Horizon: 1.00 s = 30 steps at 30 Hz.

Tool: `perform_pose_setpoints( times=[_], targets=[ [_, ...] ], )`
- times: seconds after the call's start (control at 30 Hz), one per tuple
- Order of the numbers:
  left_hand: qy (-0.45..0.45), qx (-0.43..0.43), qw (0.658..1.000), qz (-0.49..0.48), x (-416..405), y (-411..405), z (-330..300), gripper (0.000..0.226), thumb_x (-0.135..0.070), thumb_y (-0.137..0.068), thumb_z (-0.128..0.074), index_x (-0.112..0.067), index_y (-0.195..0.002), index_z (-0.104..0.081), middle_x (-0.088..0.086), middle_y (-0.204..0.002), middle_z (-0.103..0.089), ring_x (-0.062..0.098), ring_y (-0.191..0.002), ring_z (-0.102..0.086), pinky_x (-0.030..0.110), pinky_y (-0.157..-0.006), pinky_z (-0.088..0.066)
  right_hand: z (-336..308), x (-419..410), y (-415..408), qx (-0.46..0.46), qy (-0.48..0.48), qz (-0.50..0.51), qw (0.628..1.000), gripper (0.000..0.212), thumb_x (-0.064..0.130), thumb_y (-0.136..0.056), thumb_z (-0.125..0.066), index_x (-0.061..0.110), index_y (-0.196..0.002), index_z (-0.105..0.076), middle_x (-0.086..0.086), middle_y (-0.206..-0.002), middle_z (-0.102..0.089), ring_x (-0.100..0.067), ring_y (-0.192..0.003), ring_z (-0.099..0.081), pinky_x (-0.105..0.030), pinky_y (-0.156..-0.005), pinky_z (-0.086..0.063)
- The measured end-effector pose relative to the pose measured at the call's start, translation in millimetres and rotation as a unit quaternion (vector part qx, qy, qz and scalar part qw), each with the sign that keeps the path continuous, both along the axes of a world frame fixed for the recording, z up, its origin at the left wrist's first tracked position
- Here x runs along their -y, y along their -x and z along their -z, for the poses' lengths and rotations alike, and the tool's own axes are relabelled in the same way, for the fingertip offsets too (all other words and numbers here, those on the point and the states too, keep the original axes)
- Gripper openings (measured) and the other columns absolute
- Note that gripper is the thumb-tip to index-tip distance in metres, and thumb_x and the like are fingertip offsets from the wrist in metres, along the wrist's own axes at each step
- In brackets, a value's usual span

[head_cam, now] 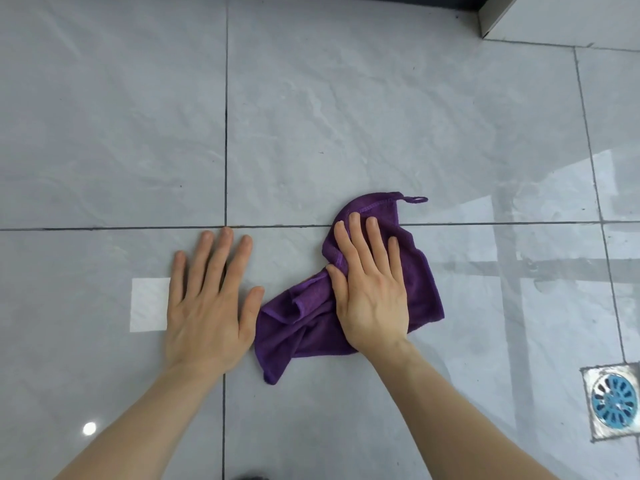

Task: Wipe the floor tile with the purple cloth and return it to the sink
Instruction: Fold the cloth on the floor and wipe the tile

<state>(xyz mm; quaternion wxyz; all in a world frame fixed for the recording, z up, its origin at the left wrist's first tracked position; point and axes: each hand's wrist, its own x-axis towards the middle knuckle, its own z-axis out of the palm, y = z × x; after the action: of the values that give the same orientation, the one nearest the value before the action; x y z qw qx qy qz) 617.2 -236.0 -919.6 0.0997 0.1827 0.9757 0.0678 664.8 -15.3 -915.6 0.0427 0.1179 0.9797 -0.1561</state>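
A crumpled purple cloth (301, 327) with a small hanging loop lies on the grey floor tile (346, 126), across a grout line. My right hand (370, 282) presses flat on top of the cloth, fingers spread forward and the thumb pinching a fold. My left hand (207, 299) rests flat on the bare tile just left of the cloth, fingers apart, holding nothing. The sink is not in view.
A floor drain (614, 400) with a blue grate sits at the lower right. A white cabinet or wall base (554, 15) stands at the top right corner. Glossy grey tiles with dark grout lines stretch all around, reflecting light.
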Motion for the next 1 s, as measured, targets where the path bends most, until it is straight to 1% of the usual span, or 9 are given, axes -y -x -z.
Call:
perform_pose_setpoints(
  times=[0.13, 0.2, 0.3, 0.37, 0.5, 0.63, 0.73, 0.83, 1.0],
  targets=[
    [-0.006, -0.002, 1.000, -0.003, 0.0, -0.2, -0.9, 0.066, -0.045, -0.100, -0.029, -0.022, -0.161, -0.021, 0.003, -0.171, -0.018, 0.023, -0.159, -0.010, 0.053, -0.128, -0.011, -2.3, 1.8, 1.2, -0.059, 0.093, 0.043, 0.993, 0.044, 0.032, -0.107, -0.044, 0.022, -0.150, -0.043, 0.004, -0.163, -0.034, -0.016, -0.155, -0.017, -0.048, -0.126, -0.014],
    [-0.012, -0.001, 1.000, -0.004, 0.1, 0.7, -0.3, 0.065, -0.046, -0.100, -0.028, -0.022, -0.161, -0.021, 0.003, -0.171, -0.018, 0.022, -0.159, -0.009, 0.053, -0.128, -0.010, -11.2, 5.6, -0.1, -0.083, 0.167, 0.102, 0.977, 0.034, 0.027, -0.105, -0.048, 0.022, -0.139, -0.054, 0.008, -0.152, -0.050, -0.013, -0.149, -0.033, -0.045, -0.122, -0.027],
    [-0.019, -0.002, 1.000, -0.003, 1.2, -0.1, -0.1, 0.064, -0.046, -0.101, -0.025, -0.023, -0.161, -0.021, 0.001, -0.171, -0.017, 0.020, -0.159, -0.007, 0.052, -0.128, -0.009, -38.8, 17.1, -4.6, -0.103, 0.279, 0.209, 0.932, 0.023, 0.028, -0.103, -0.052, 0.027, -0.125, -0.058, 0.018, -0.102, -0.063, -0.007, -0.099, -0.061, -0.031, -0.089, -0.048],
    [-0.022, -0.003, 1.000, -0.003, 1.4, -1.2, -0.1, 0.062, -0.044, -0.102, -0.024, -0.023, -0.161, -0.020, 0.000, -0.171, -0.017, 0.019, -0.159, -0.006, 0.052, -0.128, -0.010, -58.2, 30.6, -11.9, -0.125, 0.341, 0.237, 0.901, 0.020, 0.026, -0.100, -0.059, 0.028, -0.120, -0.059, 0.019, -0.093, -0.065, -0.006, -0.084, -0.062, -0.025, -0.079, -0.049],
    [-0.040, -0.008, 0.999, -0.007, 2.4, -1.7, 0.9, 0.060, -0.039, -0.103, -0.024, -0.023, -0.160, -0.023, 0.000, -0.170, -0.019, 0.019, -0.159, -0.007, 0.053, -0.127, -0.011, -70.8, 56.6, -41.1, -0.116, 0.340, 0.145, 0.922, 0.044, 0.034, -0.090, -0.073, 0.025, -0.130, -0.057, 0.017, -0.122, -0.063, -0.008, -0.117, -0.060, -0.028, -0.095, -0.051],
    [-0.042, -0.011, 0.999, -0.009, 1.9, -1.3, 2.4, 0.058, -0.036, -0.104, -0.021, -0.022, -0.161, -0.022, -0.001, -0.170, -0.020, 0.019, -0.159, -0.008, 0.052, -0.128, -0.011, -50.1, 55.5, -53.8, -0.083, 0.210, -0.059, 0.972, 0.060, 0.053, -0.096, -0.060, 0.018, -0.144, -0.052, 0.009, -0.151, -0.050, -0.016, -0.152, -0.026, -0.047, -0.121, -0.029],
    [-0.046, -0.010, 0.999, -0.009, 1.9, -1.2, 2.3, 0.058, -0.035, -0.104, -0.020, -0.023, -0.161, -0.022, -0.002, -0.170, -0.018, 0.018, -0.159, -0.008, 0.051, -0.128, -0.010, -32.7, 48.5, -42.0, -0.041, 0.109, -0.136, 0.984, 0.064, 0.060, -0.099, -0.048, 0.023, -0.151, -0.043, -0.001, -0.165, -0.030, -0.023, -0.157, -0.007, -0.054, -0.125, -0.015],
    [-0.042, -0.005, 0.999, -0.010, 2.2, -0.7, 2.6, 0.059, -0.037, -0.103, -0.020, -0.023, -0.161, -0.022, -0.002, -0.170, -0.018, 0.018, -0.159, -0.008, 0.051, -0.128, -0.010, -14.5, 43.9, -28.4, -0.016, 0.041, -0.206, 0.978, 0.068, 0.065, -0.099, -0.042, 0.030, -0.156, -0.032, -0.005, -0.169, -0.016, -0.027, -0.157, -0.002, -0.056, -0.123, -0.016],
    [-0.035, -0.001, 0.999, -0.007, 3.3, 0.5, 4.3, 0.061, -0.040, -0.102, -0.021, -0.022, -0.161, -0.022, -0.001, -0.171, -0.017, 0.019, -0.159, -0.008, 0.053, -0.128, -0.011, -0.4, 43.0, -1.5, -0.032, 0.013, -0.212, 0.977, 0.074, 0.068, -0.097, -0.042, 0.027, -0.157, -0.030, -0.008, -0.168, -0.018, -0.025, -0.157, -0.009, -0.052, -0.124, -0.017]
  ],
)
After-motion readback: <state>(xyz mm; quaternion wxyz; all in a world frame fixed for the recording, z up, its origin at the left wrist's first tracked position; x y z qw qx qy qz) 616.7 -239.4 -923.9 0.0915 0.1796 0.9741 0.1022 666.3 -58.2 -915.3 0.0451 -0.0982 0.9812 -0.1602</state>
